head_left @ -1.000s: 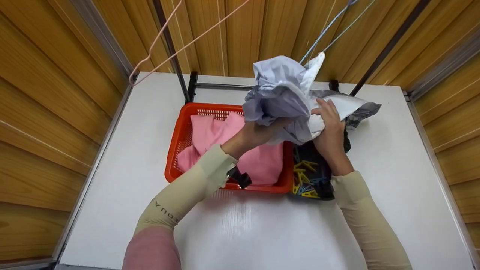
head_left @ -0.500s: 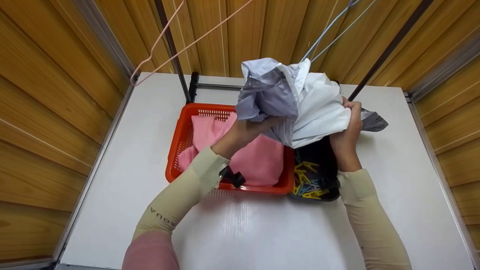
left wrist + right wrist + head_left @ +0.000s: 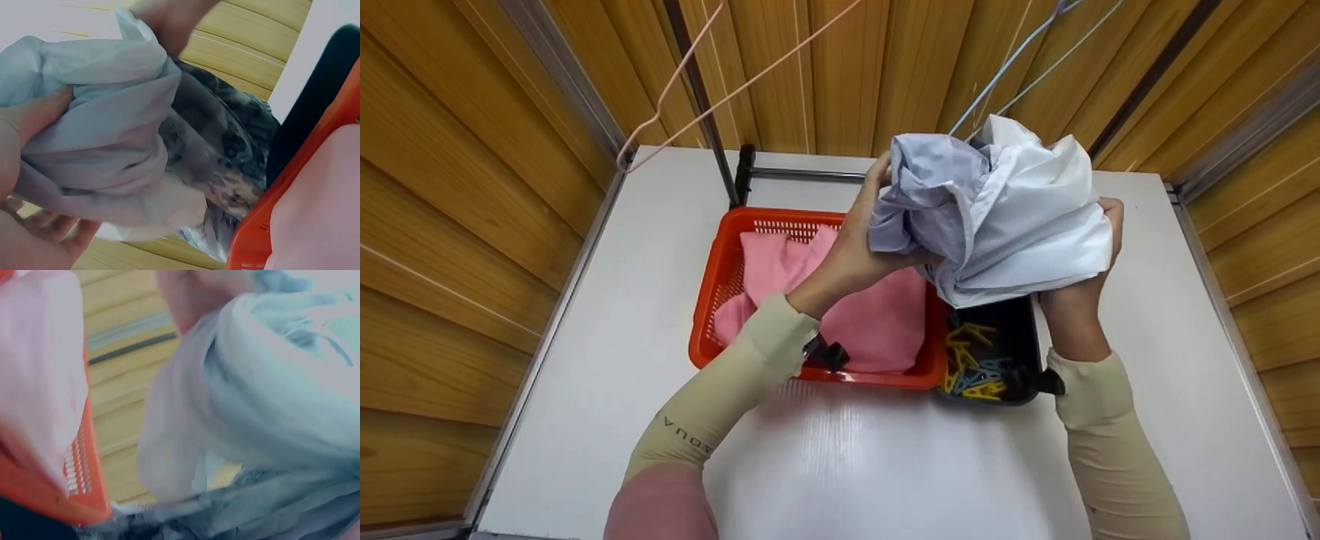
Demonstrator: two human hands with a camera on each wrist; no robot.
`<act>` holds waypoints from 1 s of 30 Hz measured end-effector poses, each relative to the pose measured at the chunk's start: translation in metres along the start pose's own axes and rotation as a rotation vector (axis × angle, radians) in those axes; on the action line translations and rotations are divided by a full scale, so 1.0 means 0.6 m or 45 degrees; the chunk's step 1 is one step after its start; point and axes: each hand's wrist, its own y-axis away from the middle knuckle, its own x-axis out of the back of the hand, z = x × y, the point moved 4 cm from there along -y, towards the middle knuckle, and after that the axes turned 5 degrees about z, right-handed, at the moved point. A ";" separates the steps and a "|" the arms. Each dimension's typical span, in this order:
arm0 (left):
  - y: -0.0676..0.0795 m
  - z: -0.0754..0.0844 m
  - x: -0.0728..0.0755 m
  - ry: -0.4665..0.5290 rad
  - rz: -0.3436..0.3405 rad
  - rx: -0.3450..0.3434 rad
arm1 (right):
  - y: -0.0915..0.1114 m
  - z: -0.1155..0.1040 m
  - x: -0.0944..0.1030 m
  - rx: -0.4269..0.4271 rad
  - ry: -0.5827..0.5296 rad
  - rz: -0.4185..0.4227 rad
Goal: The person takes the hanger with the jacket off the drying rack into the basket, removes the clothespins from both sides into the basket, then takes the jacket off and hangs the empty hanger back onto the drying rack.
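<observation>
A crumpled fabric piece (image 3: pixel 1020 217), white on the right and lavender-grey on the left, is held up between both hands above the table; its exact kind cannot be told. My left hand (image 3: pixel 855 251) grips its grey end, with the thumb on top and the fingers beneath in the left wrist view. On the other side, my right hand (image 3: pixel 1076 307) holds the white part, its fingers partly hidden by the folds. A dark, mottled grey part (image 3: pixel 214 146) hangs below the pale cloth in the left wrist view.
Below the left hand stands a red basket (image 3: pixel 705 307) containing pink cloth (image 3: pixel 877 330). Beside it, a black tray (image 3: pixel 1020 337) holds yellow and blue clothespins (image 3: pixel 979 375). A pink cord (image 3: pixel 750 79) and a blue cord (image 3: pixel 1009 64) hang near the wood-panelled wall.
My right hand has moved right, spreading the white part wider. The left hand's fingers now show at the cloth's far left side. The dark flap at right has gone from the head view.
</observation>
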 end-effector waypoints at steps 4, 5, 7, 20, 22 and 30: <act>-0.003 -0.008 0.007 -0.174 0.153 -0.257 | 0.004 -0.014 -0.008 0.040 -0.111 -0.017; -0.004 -0.010 0.007 -0.242 0.185 -0.330 | 0.003 -0.018 -0.009 0.061 -0.105 -0.022; -0.005 -0.012 0.005 -0.410 0.231 -0.457 | -0.002 -0.022 -0.010 0.092 -0.085 -0.032; 0.007 -0.034 -0.041 -0.909 -0.041 -0.542 | -0.059 0.029 0.021 0.001 0.473 -0.104; 0.009 -0.046 -0.047 -0.948 -0.114 -0.462 | -0.066 0.040 0.030 -0.024 0.558 -0.074; -0.002 -0.103 -0.060 -0.822 -0.346 0.078 | -0.094 0.020 0.009 0.046 0.266 0.080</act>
